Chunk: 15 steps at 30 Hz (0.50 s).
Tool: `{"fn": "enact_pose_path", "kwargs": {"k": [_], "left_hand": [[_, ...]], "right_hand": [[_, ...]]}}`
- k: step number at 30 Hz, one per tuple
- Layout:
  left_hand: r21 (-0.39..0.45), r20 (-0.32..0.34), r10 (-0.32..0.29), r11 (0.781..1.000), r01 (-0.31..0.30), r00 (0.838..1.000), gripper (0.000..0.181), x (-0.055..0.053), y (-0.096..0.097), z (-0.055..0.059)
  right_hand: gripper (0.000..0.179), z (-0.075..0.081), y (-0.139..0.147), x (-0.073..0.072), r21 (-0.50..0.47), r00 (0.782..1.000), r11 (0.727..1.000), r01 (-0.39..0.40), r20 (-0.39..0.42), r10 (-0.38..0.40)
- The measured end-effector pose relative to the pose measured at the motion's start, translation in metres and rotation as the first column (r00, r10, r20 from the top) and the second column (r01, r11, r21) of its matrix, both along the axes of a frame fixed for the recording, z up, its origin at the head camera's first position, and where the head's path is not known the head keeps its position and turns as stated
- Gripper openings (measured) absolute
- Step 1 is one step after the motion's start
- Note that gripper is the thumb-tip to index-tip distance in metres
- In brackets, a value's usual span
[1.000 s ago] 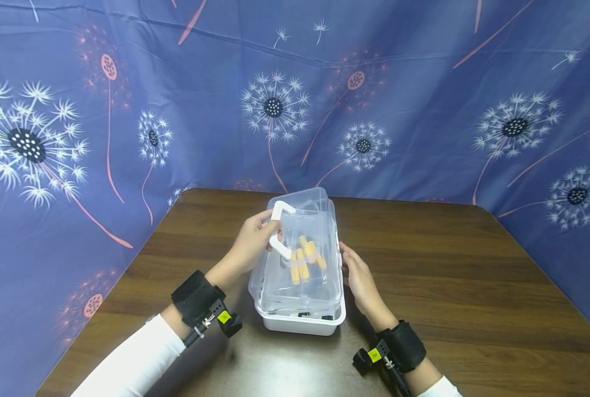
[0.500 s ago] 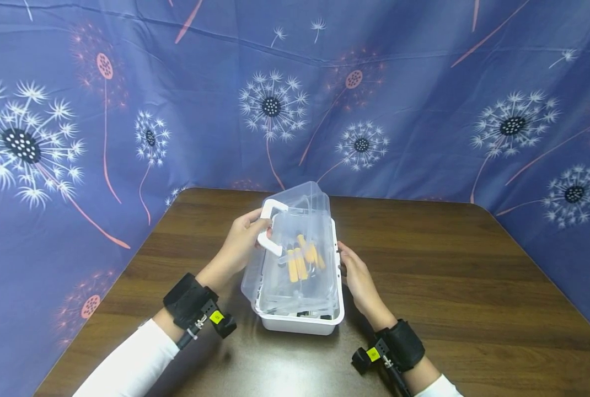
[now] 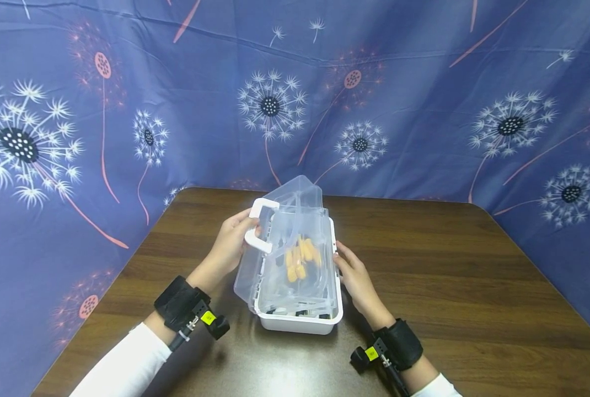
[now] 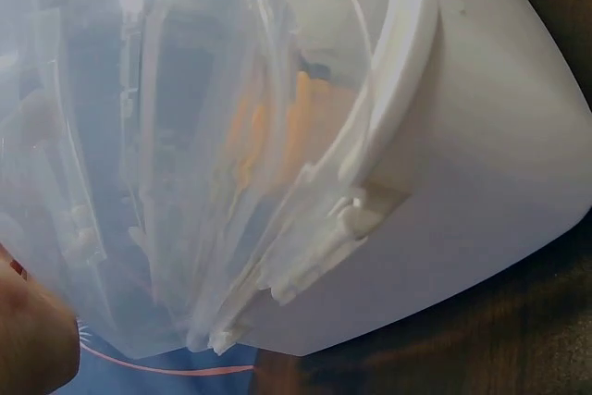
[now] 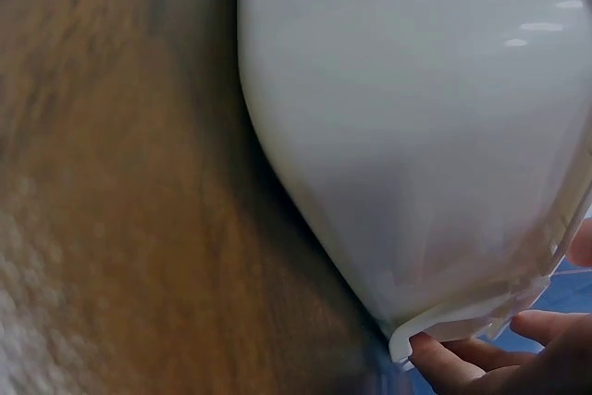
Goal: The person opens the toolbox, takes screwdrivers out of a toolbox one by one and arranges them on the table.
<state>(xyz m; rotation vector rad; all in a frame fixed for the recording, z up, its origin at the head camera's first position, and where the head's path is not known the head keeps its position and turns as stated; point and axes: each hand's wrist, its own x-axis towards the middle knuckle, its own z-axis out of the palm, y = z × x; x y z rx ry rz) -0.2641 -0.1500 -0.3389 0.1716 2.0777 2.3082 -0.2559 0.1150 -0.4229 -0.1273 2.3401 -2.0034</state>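
A white plastic storage box stands on the table, its clear lid tilted up toward the left. On the lid is a white carrying handle, which my left hand grips with thumb and fingers. Beneath the lid, several yellow-orange pieces show through clear plastic, and small dark items lie near the box's front end. My right hand rests against the box's right side, fingers extended. In the right wrist view its fingertips touch a white latch, with the thumb near the rim.
The box stands on a brown wood-grain table. A blue curtain printed with dandelions hangs behind it. Black straps with small cameras wrap both wrists. Hinge pieces on the box's left side show in the left wrist view.
My left hand has moved left with the handle, swinging the clear lid further up and over to the left. My right hand has stayed at the box's side, its thumb now closer over the rim.
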Motion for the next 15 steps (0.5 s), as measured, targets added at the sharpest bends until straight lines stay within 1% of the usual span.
{"fn": "enact_pose_path", "kwargs": {"k": [4,10,13,15], "left_hand": [[0.030,0.008,0.010,1.000,-0.010,1.000,0.049,0.001,-0.003,-0.001],[0.101,0.004,0.025,0.995,-0.025,1.000,0.045,0.001,-0.007,-0.004],[0.136,0.017,0.037,0.990,-0.039,0.999,0.041,0.002,-0.011,-0.006],[0.159,0.030,0.056,0.986,-0.060,0.998,0.034,0.002,-0.013,-0.006]], "right_hand": [[0.051,0.000,0.000,0.000,0.012,1.000,1.000,0.001,0.000,-0.001],[0.052,0.000,0.000,0.000,-0.001,1.000,1.000,0.001,0.009,-0.001],[0.052,-0.001,0.000,0.000,0.001,1.000,1.000,0.002,0.006,-0.002],[0.052,-0.001,0.001,0.000,0.009,1.000,1.000,0.003,0.002,-0.003]]}}
